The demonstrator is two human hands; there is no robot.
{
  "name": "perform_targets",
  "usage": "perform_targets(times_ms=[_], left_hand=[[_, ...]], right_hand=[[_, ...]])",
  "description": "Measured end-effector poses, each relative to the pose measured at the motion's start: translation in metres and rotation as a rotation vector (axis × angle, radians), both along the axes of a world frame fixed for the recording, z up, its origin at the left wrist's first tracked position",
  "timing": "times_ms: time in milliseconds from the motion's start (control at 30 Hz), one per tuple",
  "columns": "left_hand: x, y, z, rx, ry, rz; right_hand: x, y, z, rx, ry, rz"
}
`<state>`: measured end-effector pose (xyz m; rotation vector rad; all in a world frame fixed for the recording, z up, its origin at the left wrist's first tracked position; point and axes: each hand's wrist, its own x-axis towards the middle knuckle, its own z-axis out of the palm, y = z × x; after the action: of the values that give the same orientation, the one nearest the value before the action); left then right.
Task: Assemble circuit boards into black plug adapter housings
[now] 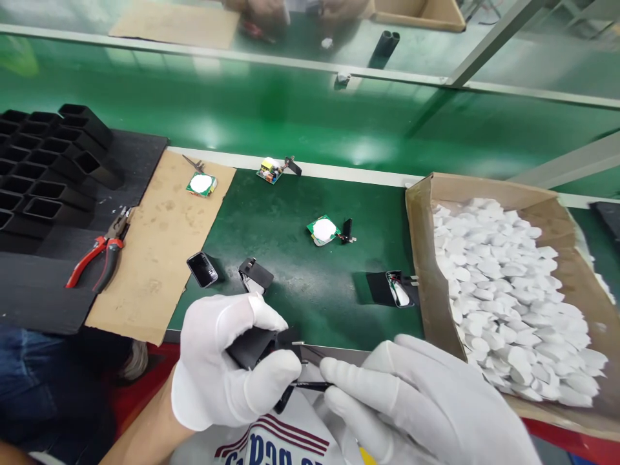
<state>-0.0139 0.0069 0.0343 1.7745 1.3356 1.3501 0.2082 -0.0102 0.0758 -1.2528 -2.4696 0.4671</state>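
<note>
My left hand (227,361), in a white glove, is wrapped around a black plastic charger housing (249,347) with metal plug pins on its right side. My right hand (407,400), also gloved, grips dark tweezers (312,386) whose thin arms reach to the housing. Where their tips touch is hard to make out. Beyond my left hand lie an upturned black housing (203,269) and another housing with its plug cap (255,276). A housing with a board partly inside (398,289) rests at the right. A circuit board with a white round pad (324,230) lies mid-table.
A cardboard box (426,258) of white discs (508,290) stands at right. Brown cardboard (179,239) at left carries a padded board (201,184); red-handled pliers (99,252) overlap its edge. Black cases (43,168) fill the far left. Another board (270,170) lies near the back rail.
</note>
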Motion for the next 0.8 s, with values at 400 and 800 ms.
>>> perform_targets(times_ms=[400,800], left_hand=[[-0.004,-0.002,-0.02,-0.332,-0.328,0.083],[-0.003,0.003,-0.038,-0.807,-0.948,0.296]], right_hand=[[-0.009,0.009,-0.013,0.021,0.13,-0.088],[-0.034,0.033,-0.129,0.387,-0.129,-0.377]])
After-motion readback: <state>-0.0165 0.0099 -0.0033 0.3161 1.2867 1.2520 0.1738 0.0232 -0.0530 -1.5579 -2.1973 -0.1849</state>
